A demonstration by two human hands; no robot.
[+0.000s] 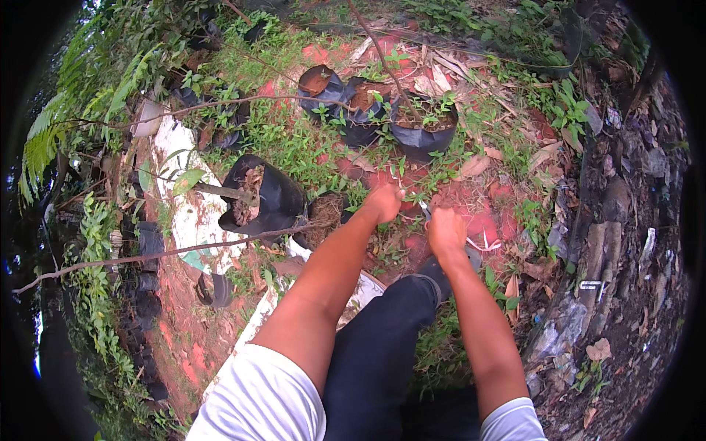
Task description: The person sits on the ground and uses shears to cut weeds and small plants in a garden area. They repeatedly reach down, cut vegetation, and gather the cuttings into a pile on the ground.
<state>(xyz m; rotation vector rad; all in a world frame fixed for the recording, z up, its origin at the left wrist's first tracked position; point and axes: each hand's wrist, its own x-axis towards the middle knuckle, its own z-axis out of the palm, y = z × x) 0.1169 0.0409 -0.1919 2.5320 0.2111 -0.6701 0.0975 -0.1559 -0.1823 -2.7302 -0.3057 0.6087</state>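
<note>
Over the red soil, my left hand [384,203] is closed, with a thin pale strip [393,173] showing just beyond its fingers. My right hand [447,229] grips a small tool with a metal blade, apparently scissors [424,209], whose blade points up and left towards my left hand. A short gap separates the two hands. Right of my right hand, a pinkish-white ribbon [485,242] lies loose on the ground. Beyond my hands stands a black grow bag [424,138] holding soil and a slender stem.
Two more black bags [320,91] [361,124] stand beyond. Left, a black bag [276,193] with a woody stem lies tipped over near a white sheet [185,187]. Bare branches [165,253] stretch left. Dark netting [584,182] and litter line the right side. My shoe [469,259] is below my right hand.
</note>
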